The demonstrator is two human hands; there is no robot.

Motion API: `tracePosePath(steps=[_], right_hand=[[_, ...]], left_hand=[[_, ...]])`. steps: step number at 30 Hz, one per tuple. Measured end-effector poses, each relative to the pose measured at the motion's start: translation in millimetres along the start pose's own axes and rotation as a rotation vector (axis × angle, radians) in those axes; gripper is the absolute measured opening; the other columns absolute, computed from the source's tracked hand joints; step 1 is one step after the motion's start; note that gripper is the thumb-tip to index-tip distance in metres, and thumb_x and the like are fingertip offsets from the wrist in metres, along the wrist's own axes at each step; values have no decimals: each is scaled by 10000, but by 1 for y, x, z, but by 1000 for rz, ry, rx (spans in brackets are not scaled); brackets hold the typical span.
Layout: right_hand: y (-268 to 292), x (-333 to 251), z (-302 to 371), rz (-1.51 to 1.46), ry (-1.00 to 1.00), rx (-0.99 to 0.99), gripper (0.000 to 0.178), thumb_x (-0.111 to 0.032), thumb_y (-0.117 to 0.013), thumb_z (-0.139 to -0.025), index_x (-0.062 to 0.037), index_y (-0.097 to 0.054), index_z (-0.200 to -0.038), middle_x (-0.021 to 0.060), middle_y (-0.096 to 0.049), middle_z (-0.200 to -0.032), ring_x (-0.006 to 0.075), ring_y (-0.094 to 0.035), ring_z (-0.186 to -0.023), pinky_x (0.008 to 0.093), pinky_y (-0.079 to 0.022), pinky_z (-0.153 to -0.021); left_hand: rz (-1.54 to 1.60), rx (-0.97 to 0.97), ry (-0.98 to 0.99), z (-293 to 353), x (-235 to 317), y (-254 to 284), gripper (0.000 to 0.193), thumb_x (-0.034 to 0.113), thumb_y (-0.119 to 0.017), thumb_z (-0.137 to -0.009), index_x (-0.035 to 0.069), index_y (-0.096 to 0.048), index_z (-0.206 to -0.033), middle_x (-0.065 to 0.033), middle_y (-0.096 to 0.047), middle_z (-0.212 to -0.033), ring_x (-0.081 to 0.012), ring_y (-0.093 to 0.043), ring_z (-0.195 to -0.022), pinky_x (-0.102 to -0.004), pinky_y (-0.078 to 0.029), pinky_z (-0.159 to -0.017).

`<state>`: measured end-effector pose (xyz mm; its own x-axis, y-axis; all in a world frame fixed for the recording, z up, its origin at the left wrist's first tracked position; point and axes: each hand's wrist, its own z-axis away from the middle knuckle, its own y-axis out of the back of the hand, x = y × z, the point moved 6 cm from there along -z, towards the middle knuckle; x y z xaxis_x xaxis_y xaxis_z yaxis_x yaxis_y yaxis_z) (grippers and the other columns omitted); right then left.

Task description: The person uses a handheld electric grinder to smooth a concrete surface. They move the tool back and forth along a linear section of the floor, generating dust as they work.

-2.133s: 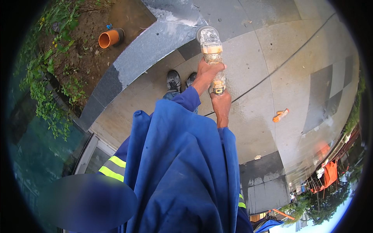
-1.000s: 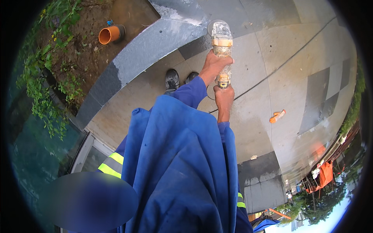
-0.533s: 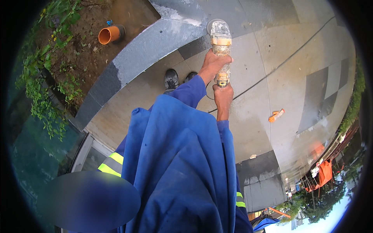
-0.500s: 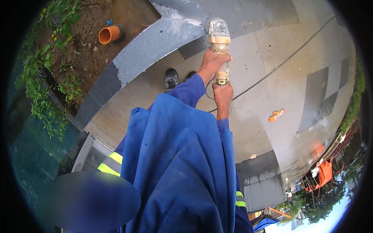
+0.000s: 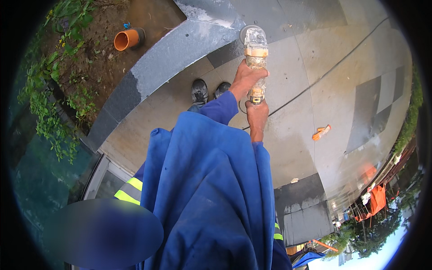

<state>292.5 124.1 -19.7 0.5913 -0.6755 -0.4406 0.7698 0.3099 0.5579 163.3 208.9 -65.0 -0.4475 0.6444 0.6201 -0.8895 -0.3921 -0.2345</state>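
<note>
A dust-caked angle grinder (image 5: pixel 256 51) points away from me, its round disc end beside the corner of a grey stone ledge (image 5: pixel 180 49). Whether the disc touches the stone I cannot tell. My left hand (image 5: pixel 246 80) is wrapped round the middle of the grinder's body. Behind it, my right hand (image 5: pixel 257 116) grips the rear end. A dark power cord (image 5: pixel 310 87) runs from near the right hand across the paving to the far right.
An orange pipe (image 5: pixel 127 39) sticks up from the soil beyond the ledge, with green plants at the left. My dark shoes (image 5: pixel 199 91) stand close to the ledge. An orange-and-white glove (image 5: pixel 321 132) lies on the tiled floor (image 5: pixel 288 144). Orange sheeting (image 5: pixel 378 199) shows at far right.
The grinder and both hands have shifted slightly back toward me, and its head sits a little lower beside the ledge corner. Both hands keep their grip.
</note>
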Motion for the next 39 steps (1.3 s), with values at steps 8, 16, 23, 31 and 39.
tracePosePath(steps=[8,16,23,31,39], right_hand=[[-16,19,25,-17,12,24,443,-149,-750,-751,-4,-694,-1166,256,-749,-965,451,-722,-954,509,-545,-837],[1,7,-1,-24,6,14,428,-168,-722,-753,-5,-694,-1148,247,-749,-962,439,-726,-919,501,-545,-833],[-9,29,24,-57,3,72,327,-142,-717,-750,48,-694,-1016,251,-729,-873,414,-717,-834,484,-530,-778],[-5,12,11,-65,-5,1,389,-160,-716,-744,40,-698,-1078,277,-739,-943,456,-721,-924,501,-540,-819],[3,12,24,-84,-54,34,434,-159,-711,-746,29,-693,-1136,269,-743,-957,458,-716,-932,502,-541,-820]], left_hand=[[-48,-32,52,30,-6,18,576,108,-837,-765,30,-584,-1276,-86,-663,-1075,-205,-672,-964,-389,-567,-845],[-39,-25,41,5,-1,-7,576,127,-841,-739,8,-592,-1245,-95,-684,-1079,-204,-674,-968,-363,-555,-852],[-70,-18,26,27,-11,3,556,111,-837,-754,10,-596,-1245,-96,-673,-1073,-198,-672,-950,-375,-558,-841],[-43,-5,9,13,-5,1,603,134,-848,-728,-5,-571,-1246,-109,-680,-1063,-204,-679,-938,-368,-558,-842],[-106,-13,10,20,-10,-7,573,106,-832,-760,6,-593,-1271,-102,-670,-1066,-211,-679,-922,-390,-570,-813]])
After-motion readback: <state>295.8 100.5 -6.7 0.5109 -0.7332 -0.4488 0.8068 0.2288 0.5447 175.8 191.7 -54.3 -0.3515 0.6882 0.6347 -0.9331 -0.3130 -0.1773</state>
